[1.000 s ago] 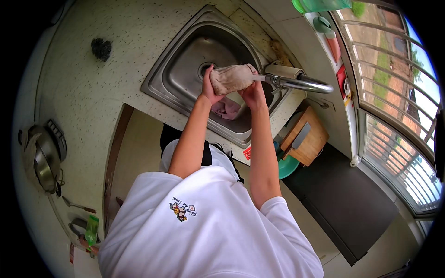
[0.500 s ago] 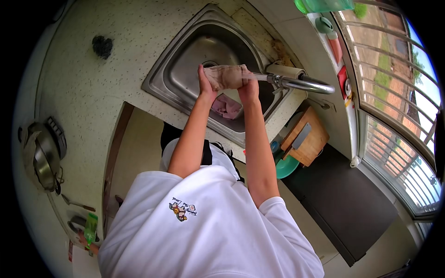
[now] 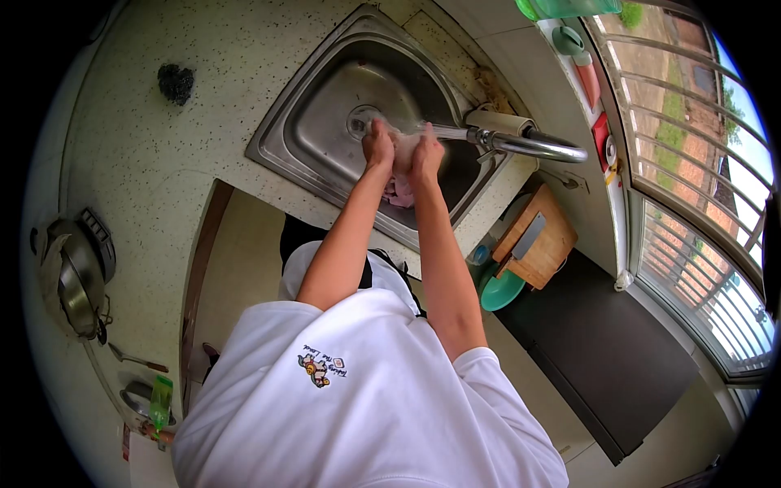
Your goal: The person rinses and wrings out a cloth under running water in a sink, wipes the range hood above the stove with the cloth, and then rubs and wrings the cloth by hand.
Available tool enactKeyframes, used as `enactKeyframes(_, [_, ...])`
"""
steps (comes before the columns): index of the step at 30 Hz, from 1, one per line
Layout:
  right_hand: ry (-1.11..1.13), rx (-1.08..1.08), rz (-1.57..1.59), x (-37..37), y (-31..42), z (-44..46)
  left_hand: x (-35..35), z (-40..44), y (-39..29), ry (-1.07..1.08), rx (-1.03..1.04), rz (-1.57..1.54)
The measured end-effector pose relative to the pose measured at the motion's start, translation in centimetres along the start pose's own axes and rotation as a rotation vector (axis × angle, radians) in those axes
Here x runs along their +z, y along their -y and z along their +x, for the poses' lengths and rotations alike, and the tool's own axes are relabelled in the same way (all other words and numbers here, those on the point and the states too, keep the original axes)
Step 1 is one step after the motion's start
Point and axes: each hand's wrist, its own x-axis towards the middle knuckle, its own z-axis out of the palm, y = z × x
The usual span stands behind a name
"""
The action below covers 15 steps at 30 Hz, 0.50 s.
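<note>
Over the sink, a pale wet cloth is bunched between my two hands, under water running from the tap. My left hand is closed on the cloth's left side. Its right side is gripped by my right hand, nearest the tap's mouth. Below the hands, a pink cloth lies in the basin, partly hidden by my right wrist. The drain shows just beyond my left hand.
A dark scouring pad sits on the counter to the left, with a wok farther down. Another person's hand is near a green bottle. A cleaver and cutting board stand right of the sink.
My hands have come closer together and slightly toward me. The pale cloth, stretched out between them before, is now gathered into a bunch. More of the drain shows.
</note>
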Motion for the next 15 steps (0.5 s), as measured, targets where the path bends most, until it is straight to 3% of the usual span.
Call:
enactKeyframes(4, [-0.163,-0.002,0.114,0.6,0.2,0.0,1.4,1.3,1.1,-0.019,0.069,-0.023])
enactKeyframes(7, [-0.135,0.006,0.234,0.9,1.3,-0.7,1.8,2.2,1.8,-0.092,0.135,0.003])
enactKeyframes(9, [-0.094,0.011,0.253,1.0,2.0,-1.0,1.4,2.5,2.1,0.032,-0.084,-0.025])
enactKeyframes(13, [0.027,0.024,0.353,0.2,2.3,-0.6,0.4,3.9,2.8,0.039,-0.201,-0.301])
enactKeyframes(15, [0.077,0.034,0.444,0.3,1.9,0.1,-0.4,4.6,3.3,0.179,-0.439,-0.405])
